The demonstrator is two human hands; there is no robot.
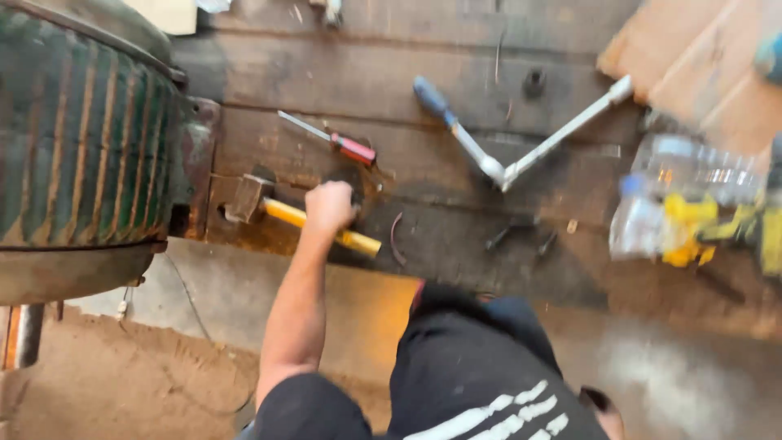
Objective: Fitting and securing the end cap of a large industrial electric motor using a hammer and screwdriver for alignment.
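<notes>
One hand [328,206], fingers clamped on yellow hammer [322,226]; dark plank bench [366,73], concrete floor [692,383].

Light was soft and even, with faint shadows. Motion blur smeared the right edge, worst on the plastic bottle [692,191]. The centre was sharper.
</notes>
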